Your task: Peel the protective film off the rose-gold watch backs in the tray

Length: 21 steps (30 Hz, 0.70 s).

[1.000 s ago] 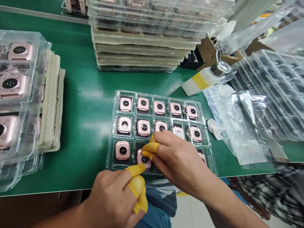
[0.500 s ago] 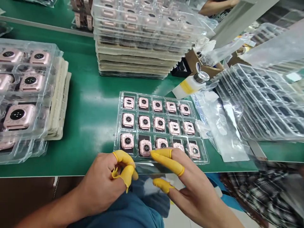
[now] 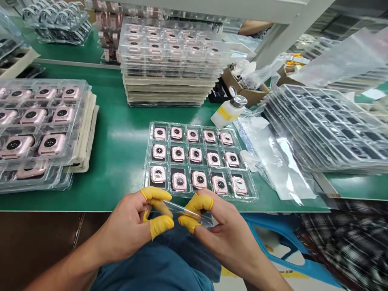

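Two hands, left hand (image 3: 130, 226), right hand (image 3: 221, 230), pinching barely visible clear film (image 3: 184, 210)

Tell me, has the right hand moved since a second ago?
Yes. The right hand has pulled back off the tray of watch cases toward the person, past the table edge, now pinching a clear film.

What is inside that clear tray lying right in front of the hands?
The clear tray holds fifteen pink watch cases, three rows of five, each back-up in its own pocket on a dark insert. Their faces are turned down, so they cannot be seen.
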Available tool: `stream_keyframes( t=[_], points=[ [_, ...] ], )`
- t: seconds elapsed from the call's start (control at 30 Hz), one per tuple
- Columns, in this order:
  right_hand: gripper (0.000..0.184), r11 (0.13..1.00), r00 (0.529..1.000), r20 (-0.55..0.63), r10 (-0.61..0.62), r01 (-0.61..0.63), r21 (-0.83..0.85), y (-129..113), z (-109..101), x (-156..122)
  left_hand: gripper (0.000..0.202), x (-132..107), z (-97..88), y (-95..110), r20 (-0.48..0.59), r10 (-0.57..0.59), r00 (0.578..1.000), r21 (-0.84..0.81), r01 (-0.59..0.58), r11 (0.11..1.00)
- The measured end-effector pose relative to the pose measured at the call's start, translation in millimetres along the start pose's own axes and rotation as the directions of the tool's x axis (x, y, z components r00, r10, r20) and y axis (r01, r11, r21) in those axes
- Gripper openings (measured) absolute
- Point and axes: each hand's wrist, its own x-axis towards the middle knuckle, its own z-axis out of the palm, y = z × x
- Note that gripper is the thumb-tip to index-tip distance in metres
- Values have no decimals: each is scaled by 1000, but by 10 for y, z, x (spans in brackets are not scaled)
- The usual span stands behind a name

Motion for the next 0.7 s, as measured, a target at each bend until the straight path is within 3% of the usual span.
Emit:
stream_keyframes(
  t=[0.1, 0.2, 0.3, 0.43, 0.5, 0.57, 0.63, 0.7],
  points=[
    [12, 999, 1000, 7, 14, -15, 32, -22, -48, -62, 17, 18, 60, 13, -44, -7, 999, 44, 9, 999],
    [23, 997, 995, -94, 13, -6, 73, -34, -84, -139, 18, -14, 92, -20, -84, 11, 996, 74, -4, 997],
    [17, 996, 984, -175, 24, -9, 88, -38, -75, -202, 18, -89, 83, -74, -108, 53, 993, 150, -37, 988],
    [12, 990, 991, -125, 57, -40, 132, -45, -28, -231, 16, -174, -27, -101, -202, 189, 961, 328, -116, 937],
    [13, 986, 993, -96, 66, -51, 156, -48, -10, -225, 29, -183, -96, -64, -229, 313, 922, 431, -192, 882],
    [13, 984, 993, -83, 82, -67, 165, -48, 1, -214, 35, -168, -139, 6, -139, 467, 873, 553, -322, 768],
    [13, 983, 992, -80, 93, -79, 166, -44, 10, -202, 35, -135, -141, 90, 25, 540, 841, 633, -431, 643],
    [13, 983, 993, -77, 93, -80, 167, -28, 19, -192, 29, -88, -116, 162, 148, 460, 876, 639, -440, 631]
  ],
)
